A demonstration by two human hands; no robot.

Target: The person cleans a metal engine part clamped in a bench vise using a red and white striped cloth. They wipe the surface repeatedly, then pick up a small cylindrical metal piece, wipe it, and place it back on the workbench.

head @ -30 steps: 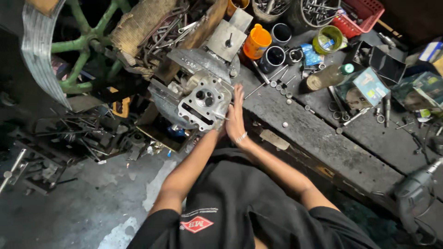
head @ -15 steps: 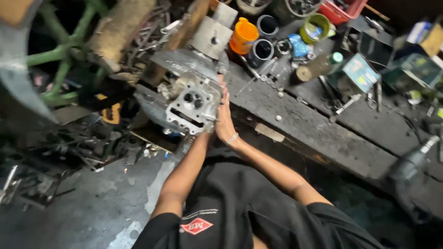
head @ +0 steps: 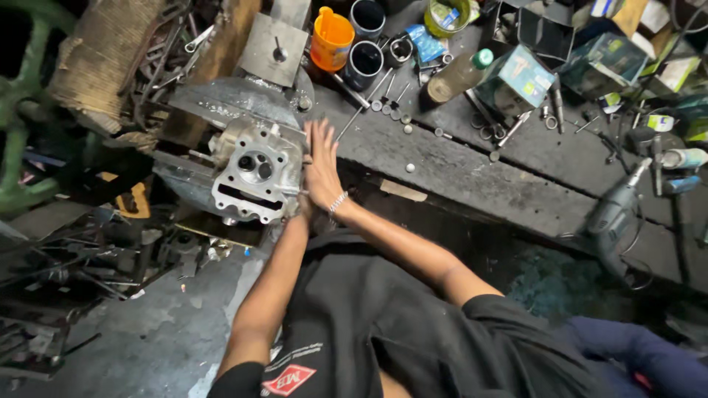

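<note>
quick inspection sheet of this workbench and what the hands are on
surface: dark, grimy workbench, strewn with small parts
job's things: grey metal engine cylinder head clamped at the bench end
clutter: orange jug, two dark cups, bottle, teal box, loose bolts and washers
hands: right hand flat and open against the head's side; left hand mostly hidden behind it
cables: power drill with a cord by it
surroundings: scrap metal on the floor
</note>
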